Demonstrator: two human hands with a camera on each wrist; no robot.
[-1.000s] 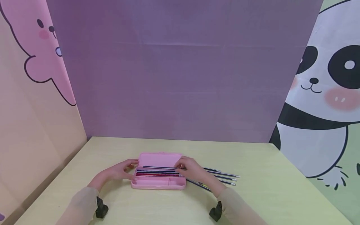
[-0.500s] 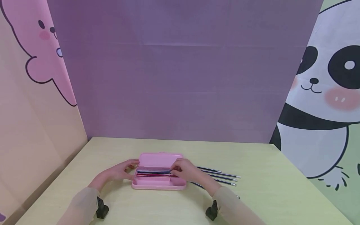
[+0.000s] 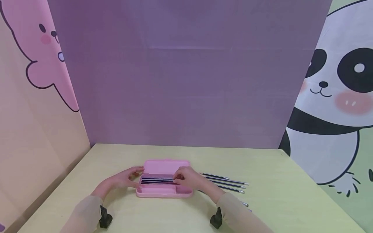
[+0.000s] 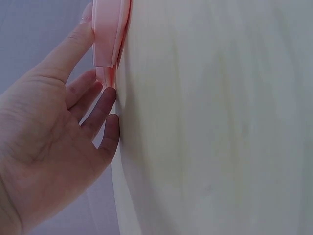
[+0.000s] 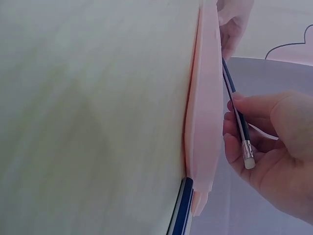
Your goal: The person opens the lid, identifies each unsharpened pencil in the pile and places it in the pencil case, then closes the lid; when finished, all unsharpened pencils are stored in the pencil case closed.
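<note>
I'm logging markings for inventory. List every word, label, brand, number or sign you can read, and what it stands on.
No text can be read anywhere.
Pink pencil case: no lettering visible.
Pencils: any print is too small or blurred to read.
Panda and pink figure: drawings, no words.

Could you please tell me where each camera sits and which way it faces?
Head: worn on the head, facing forward and down at the open pink pencil case; left hand, right hand and sleeves show.
Left wrist: worn on that wrist, facing the left hand touching the pencil case; its palm shows.
Right wrist: worn on that wrist, facing the right hand holding a pencil; part of the left hand shows beyond.
Head and right wrist share the pencil case and both hands.
</note>
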